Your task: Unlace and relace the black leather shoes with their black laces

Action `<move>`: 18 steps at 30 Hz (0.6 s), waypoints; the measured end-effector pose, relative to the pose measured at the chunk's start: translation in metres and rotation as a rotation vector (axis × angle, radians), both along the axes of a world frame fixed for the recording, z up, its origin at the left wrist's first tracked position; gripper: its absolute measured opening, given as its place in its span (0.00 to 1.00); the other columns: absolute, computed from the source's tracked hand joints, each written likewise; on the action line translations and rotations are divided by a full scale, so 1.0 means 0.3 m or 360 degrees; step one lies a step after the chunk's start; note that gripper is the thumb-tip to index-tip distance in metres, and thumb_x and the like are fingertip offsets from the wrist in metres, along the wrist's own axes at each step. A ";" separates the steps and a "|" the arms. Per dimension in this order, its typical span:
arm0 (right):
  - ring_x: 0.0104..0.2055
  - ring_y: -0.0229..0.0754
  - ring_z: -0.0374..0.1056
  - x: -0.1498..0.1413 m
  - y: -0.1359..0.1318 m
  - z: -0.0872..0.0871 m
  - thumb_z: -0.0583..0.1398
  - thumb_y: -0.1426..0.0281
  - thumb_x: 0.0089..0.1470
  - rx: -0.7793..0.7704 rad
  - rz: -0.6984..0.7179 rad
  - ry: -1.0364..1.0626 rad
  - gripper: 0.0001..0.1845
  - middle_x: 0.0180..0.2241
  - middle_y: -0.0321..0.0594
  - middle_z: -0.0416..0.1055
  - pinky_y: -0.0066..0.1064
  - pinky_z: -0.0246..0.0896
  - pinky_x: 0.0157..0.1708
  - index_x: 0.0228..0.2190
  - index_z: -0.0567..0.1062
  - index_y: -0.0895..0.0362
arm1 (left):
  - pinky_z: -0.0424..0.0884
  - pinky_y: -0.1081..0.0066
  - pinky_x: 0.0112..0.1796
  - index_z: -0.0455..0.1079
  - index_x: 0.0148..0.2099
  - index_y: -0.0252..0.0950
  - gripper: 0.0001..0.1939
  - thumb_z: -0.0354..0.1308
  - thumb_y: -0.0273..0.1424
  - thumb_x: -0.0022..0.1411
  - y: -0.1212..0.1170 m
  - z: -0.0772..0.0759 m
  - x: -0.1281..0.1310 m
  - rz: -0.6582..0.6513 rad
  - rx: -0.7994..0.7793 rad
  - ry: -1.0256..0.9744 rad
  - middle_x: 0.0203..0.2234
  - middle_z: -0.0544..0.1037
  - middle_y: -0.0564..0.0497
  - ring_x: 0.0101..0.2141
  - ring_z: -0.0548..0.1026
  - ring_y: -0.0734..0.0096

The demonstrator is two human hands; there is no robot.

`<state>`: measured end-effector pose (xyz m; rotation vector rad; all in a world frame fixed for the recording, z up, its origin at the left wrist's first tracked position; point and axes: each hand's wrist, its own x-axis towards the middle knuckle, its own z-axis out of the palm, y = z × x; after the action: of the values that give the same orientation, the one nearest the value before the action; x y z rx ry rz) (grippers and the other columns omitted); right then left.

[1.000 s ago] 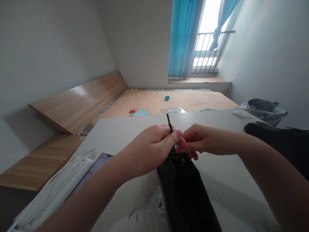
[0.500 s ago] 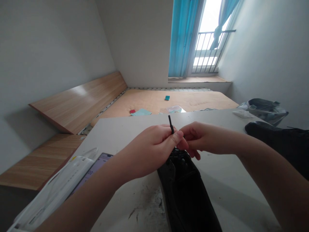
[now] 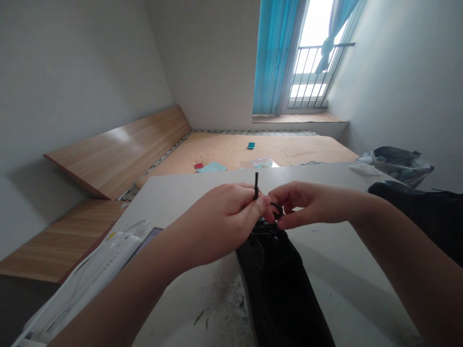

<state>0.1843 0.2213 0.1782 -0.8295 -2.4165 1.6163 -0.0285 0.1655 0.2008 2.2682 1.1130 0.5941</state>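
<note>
A black leather shoe (image 3: 275, 284) lies on the white table (image 3: 325, 270) with its laced end under my hands. My left hand (image 3: 217, 219) pinches a black shoelace (image 3: 256, 186) between thumb and fingers, with its tip standing up. My right hand (image 3: 307, 205) is just to the right, its fingertips at a small loop of the lace (image 3: 278, 210) above the shoe's eyelets. The lacing is mostly hidden by my fingers.
A second black shoe (image 3: 408, 205) lies at the table's right edge. A phone (image 3: 146, 239) and a white plastic package (image 3: 83, 279) sit at the left, partly under my forearm. Beyond the table's far edge are a mattress (image 3: 253, 147) and a grey bag (image 3: 398, 164).
A loop of lace now shows at my right fingertips. My hands have drawn slightly closer together, and my left forearm covers more of the phone.
</note>
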 end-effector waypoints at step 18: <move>0.26 0.35 0.58 -0.041 -0.049 -0.010 0.57 0.64 0.56 0.0343 -0.0262 -0.0264 0.11 0.23 0.33 0.65 0.29 0.54 0.27 0.26 0.72 0.58 | 0.66 0.69 0.37 0.69 0.29 0.36 0.18 0.43 0.30 0.69 -0.016 0.005 0.018 -0.0037 0.0217 0.0185 0.29 0.74 0.51 0.31 0.71 0.68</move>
<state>0.1721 0.2067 0.1751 -1.1268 -2.4967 1.2485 -0.0231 0.1607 0.2022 2.4566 1.1307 0.5500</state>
